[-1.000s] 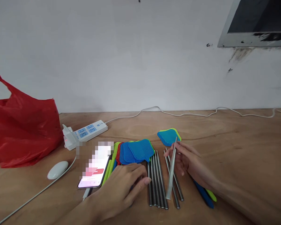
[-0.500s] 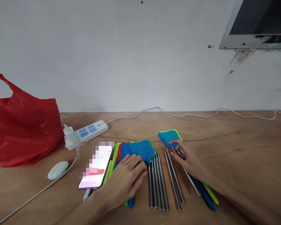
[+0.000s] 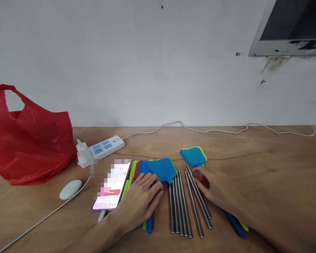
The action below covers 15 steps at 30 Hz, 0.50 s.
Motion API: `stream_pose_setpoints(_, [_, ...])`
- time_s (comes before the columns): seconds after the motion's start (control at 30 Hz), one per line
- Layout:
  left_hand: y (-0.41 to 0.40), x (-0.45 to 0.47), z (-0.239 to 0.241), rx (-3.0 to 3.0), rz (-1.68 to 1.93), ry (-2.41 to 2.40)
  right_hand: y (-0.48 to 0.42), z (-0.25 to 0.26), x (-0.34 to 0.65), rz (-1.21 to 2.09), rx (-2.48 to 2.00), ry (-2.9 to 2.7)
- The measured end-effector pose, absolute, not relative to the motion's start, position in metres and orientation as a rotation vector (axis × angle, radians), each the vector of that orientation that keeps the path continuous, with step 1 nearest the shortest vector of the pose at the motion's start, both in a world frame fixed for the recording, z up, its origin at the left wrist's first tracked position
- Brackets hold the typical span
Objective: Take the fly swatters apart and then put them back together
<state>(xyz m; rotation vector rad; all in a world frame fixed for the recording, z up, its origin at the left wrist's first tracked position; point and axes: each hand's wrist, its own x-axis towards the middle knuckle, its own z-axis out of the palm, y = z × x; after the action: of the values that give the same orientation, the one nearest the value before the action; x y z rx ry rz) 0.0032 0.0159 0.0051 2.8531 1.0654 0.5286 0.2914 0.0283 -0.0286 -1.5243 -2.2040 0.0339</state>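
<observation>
My left hand (image 3: 143, 196) lies palm down over a pile of mesh fly swatter heads (image 3: 162, 168) in blue, green, red and yellow, its fingers resting loosely. Coloured plastic handles (image 3: 150, 225) stick out below it. To its right, several thin metal rods (image 3: 180, 207) lie side by side. Three more metal rods (image 3: 198, 203) lie just right of those. Curved beside their upper ends is my right hand (image 3: 209, 184), thumb and index finger apart, holding nothing I can see. Past its fingertips lies a blue and yellow swatter head (image 3: 193, 156). Blue and yellow handles (image 3: 235, 225) show below my right forearm.
A lit phone (image 3: 113, 184) with a cable lies left of my left hand. Farther left are a white mouse (image 3: 70, 189), a power strip (image 3: 104, 151) with a plug and a red plastic bag (image 3: 31, 140). A white cord (image 3: 213, 131) runs along the wall.
My right hand has moved a rod leftward, beside the two loose rods, and its fingers have loosened. My left hand stays on the swatter heads. The view has shifted slightly.
</observation>
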Motion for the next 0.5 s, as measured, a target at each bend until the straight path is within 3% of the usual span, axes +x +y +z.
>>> stream_pose_setpoints(0.23, [0.011, 0.004, 0.003, 2.856, 0.568, 1.112, 0.024, -0.025, 0.285, 0.056, -1.442, -2.236])
stream_pose_setpoints(0.5, [0.011, 0.005, 0.0, 2.859, 0.521, 1.08, 0.031, -0.02, 0.299, -0.335, -1.81, -2.143])
